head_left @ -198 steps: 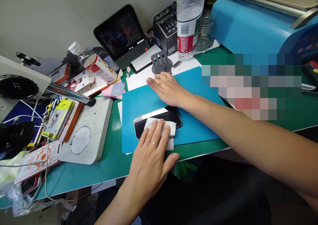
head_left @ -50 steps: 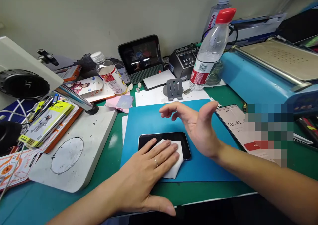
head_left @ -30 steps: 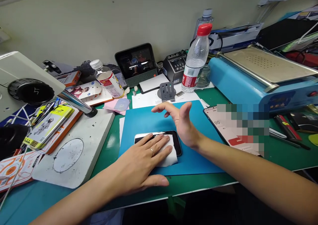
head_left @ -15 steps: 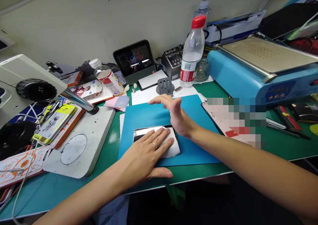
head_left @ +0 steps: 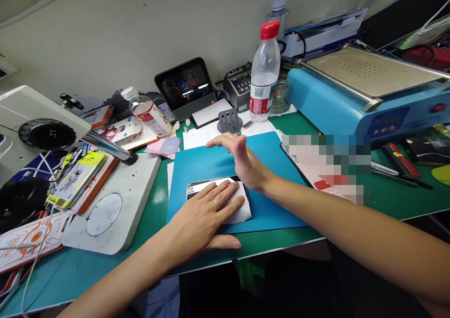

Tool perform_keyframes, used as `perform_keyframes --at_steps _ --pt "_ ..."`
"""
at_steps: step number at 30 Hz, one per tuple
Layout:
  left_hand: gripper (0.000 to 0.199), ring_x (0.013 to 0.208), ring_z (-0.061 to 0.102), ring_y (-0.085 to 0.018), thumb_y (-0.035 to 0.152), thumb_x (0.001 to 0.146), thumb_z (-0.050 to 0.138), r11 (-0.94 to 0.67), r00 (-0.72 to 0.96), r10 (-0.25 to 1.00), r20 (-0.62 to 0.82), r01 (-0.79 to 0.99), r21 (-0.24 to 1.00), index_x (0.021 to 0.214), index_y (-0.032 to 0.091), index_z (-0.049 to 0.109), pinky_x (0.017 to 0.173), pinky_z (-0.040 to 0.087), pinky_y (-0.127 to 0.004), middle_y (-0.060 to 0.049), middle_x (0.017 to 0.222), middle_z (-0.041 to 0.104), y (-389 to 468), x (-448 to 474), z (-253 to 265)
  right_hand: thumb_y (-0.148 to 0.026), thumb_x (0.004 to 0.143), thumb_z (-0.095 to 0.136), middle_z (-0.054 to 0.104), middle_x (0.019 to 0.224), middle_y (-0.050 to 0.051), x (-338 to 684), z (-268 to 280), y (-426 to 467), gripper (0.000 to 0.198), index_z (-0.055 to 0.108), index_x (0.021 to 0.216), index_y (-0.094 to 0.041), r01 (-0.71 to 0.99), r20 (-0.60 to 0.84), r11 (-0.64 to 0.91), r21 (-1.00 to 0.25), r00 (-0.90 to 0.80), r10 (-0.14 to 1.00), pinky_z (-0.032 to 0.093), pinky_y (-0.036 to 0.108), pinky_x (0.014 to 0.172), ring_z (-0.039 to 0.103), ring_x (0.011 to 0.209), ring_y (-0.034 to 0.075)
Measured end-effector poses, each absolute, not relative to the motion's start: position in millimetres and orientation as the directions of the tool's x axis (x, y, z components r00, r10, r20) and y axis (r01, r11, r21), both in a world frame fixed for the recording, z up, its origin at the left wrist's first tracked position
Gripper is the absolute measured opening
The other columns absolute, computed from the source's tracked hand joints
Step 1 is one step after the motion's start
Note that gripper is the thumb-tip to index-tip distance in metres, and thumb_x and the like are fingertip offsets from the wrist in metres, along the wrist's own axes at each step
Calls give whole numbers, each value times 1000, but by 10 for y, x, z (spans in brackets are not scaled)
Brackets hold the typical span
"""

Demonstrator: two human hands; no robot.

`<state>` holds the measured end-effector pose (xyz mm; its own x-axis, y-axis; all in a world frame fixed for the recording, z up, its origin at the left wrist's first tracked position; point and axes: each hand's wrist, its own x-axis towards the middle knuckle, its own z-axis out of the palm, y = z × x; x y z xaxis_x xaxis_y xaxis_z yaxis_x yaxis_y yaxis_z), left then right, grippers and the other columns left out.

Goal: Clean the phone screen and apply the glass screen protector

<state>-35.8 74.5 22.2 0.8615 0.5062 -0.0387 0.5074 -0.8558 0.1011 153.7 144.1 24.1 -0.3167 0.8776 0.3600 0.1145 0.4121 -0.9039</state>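
My left hand (head_left: 204, 217) lies flat, fingers stretched out, on a piece of white paper or cloth (head_left: 245, 213). Under that white piece is a phone (head_left: 192, 187), its upper left corner and dark edge showing. Both lie on a blue mat (head_left: 277, 212). My right hand (head_left: 244, 161) is tilted up by the phone's right edge, with its fingers extended to the left and thumb raised. Nothing shows in its grasp. Whether its side touches the phone, I cannot tell.
Left stands a white microscope-like stand base (head_left: 140, 191) with boxes on it. Behind the mat are a smart display (head_left: 186, 81), a red-capped bottle (head_left: 263, 77) and a tilted bottle (head_left: 153, 116). To the right are a blue heating machine (head_left: 326, 102), a partly blurred phone-like panel (head_left: 302, 161) and tweezers (head_left: 385, 169).
The whole view has shifted slightly. Both hands keep the same pose, the left flat on the white piece and the right raised beside the phone.
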Motion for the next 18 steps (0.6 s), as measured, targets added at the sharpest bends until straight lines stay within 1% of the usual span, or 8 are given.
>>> perform_keyframes --at_steps 5,8,9,11,13,14,16,18 --pt "81 155 38 -34 74 98 35 -855 864 501 -40 502 128 156 19 43 127 32 -55 -16 164 44 779 -239 241 -82 92 0 68 124 6 1539 254 1436 95 73 113 -26 115 353 408 -906 -330 875 36 42 112 55 122 23" --pt "80 156 37 -34 73 99 34 -850 861 505 -55 507 144 157 18 41 126 33 -58 -15 164 44 792 -242 256 -81 93 -2 68 124 8 1528 258 1437 95 72 112 -25 130 339 405 -905 -354 872 36 43 112 56 124 24" --pt "80 156 37 -34 73 100 35 -844 856 513 -66 517 145 157 18 41 126 33 -59 -15 165 43 790 -279 261 -80 94 1 68 123 8 1518 251 1442 92 71 111 -23 139 334 404 -904 -360 871 37 43 112 57 123 24" --pt "78 156 37 -35 70 101 37 -823 833 547 -80 553 134 158 17 41 125 34 -61 -16 166 41 779 -405 271 -76 100 17 68 122 10 1488 224 1456 77 69 115 -21 162 323 398 -903 -354 878 39 43 111 58 121 24" --pt "68 155 38 -34 61 105 40 -797 805 590 -70 594 114 157 17 41 124 34 -63 -16 166 40 763 -572 275 -64 103 40 68 123 11 1453 189 1471 55 64 124 -19 203 299 380 -902 -340 891 42 43 108 59 121 25" --pt "60 154 40 -33 53 108 42 -787 794 606 -51 608 107 156 18 43 124 35 -63 -16 165 43 752 -656 271 -56 103 49 68 123 12 1438 173 1476 48 61 129 -18 230 284 372 -900 -339 897 44 43 106 60 121 26" --pt "44 149 48 -30 37 109 44 -778 780 626 29 620 104 150 21 52 123 38 -61 -13 158 53 726 -796 252 -45 101 55 68 125 13 1420 155 1475 43 58 134 -17 312 251 371 -874 -364 897 46 43 104 61 121 26" --pt "35 140 59 -28 26 107 49 -782 769 623 142 613 111 140 22 62 120 45 -56 -12 147 65 701 -881 224 -42 101 55 69 125 13 1418 150 1463 38 61 130 -18 393 231 401 -827 -414 881 48 43 101 62 119 26"
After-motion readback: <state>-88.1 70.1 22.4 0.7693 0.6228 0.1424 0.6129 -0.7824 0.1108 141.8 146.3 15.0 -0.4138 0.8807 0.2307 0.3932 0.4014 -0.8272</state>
